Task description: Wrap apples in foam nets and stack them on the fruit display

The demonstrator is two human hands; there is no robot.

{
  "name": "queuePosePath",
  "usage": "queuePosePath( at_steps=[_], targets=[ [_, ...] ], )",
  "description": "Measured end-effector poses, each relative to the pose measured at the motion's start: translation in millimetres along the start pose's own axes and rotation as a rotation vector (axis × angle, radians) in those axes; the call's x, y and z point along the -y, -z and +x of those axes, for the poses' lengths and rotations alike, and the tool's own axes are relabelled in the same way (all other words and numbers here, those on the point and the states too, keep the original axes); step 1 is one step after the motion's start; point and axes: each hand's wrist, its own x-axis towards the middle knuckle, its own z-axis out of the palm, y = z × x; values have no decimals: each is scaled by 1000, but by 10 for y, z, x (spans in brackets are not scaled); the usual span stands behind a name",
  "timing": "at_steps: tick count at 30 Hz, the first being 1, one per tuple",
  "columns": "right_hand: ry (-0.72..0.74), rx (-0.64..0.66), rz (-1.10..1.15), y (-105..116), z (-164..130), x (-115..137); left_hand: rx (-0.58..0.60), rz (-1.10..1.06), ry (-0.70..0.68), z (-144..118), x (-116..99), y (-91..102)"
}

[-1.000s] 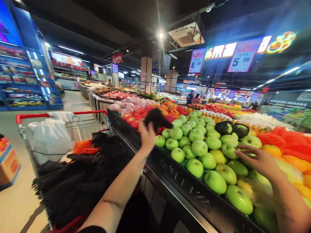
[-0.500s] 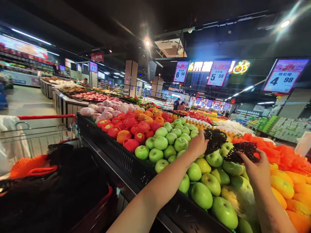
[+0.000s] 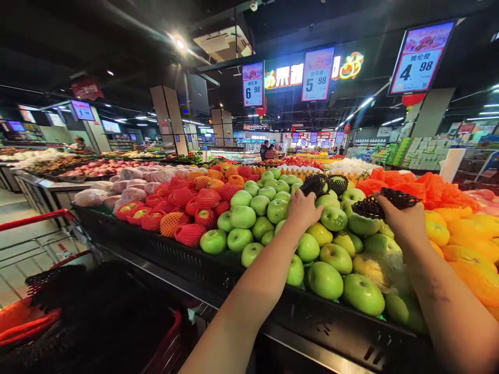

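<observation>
View: I see the whole scene has slid left since half a second ago; the red-rimmed shopping cart is now cut off at the left edge, and its dark contents are too murky for me to name.
Display: the long black slotted produce bin runs across the frame, its near right end leaving the picture at the bottom.
Green pile: the heap of smooth green apples fills the middle (a few yellowish ones sit among them); both forearms cover part of it.
Left hand: my left hand was pinching a black mesh sleeve a moment ago; now its fingers reach the black foam-net sleeve at the back of the pile. I cannot tell whether they grip it, since the palm faces away.
Right hand: my right hand has risen slightly and is clenched on a black foam-net wrapper, which now partly cups one green apple just left of it.
Price signs: the hanging boards are readable, the small print is not.
</observation>
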Motion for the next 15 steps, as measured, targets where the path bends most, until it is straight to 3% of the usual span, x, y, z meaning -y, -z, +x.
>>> queuePosePath(
  at_steps=[2,3,6,8,12,15],
  targets=[
    [25,17,5,-32,-16,20,-151,-63,-66,-19,-43,39],
    [38,33,-8,-51,-22,24,-163,-131,-144,-31,-78,62],
    [61,139,-68,-102,-38,21,63,-400,-435,-68,-195,98],
    [71,257,-95,-125,-57,21,226,-493,-538,-85,-245,86],
    [74,533,-62,-162,-132,65,200,-357,-512,-85,-253,44],
    [52,580,39,-173,-174,98,111,-280,-443,-87,-244,57]
  ],
)
